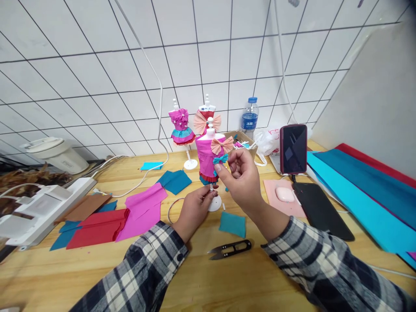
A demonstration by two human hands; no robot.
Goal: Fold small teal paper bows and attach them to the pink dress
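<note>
A small dress-form mannequin (205, 160) in a magenta paper dress stands upright in front of me, with a red and blue ruffle at its hem. My left hand (196, 208) is closed around its thin white stand, just above the round base (215, 203). On the upper right of the dress sits a peach pleated bow (222, 145). Just below that, my right hand (239, 175) pinches a small turquoise bow (220, 159) against the dress. Thread snips (230, 248) lie on the table below a teal paper piece (232, 224).
Two more dressed mannequins stand behind, one in a magenta and turquoise dress (182, 125). Coloured paper sheets (143, 206) and a power strip (48, 210) lie left. To the right are an upright phone (293, 149), a black phone (321, 210) and long paper sheets (367, 195). A water bottle (249, 117) stands behind.
</note>
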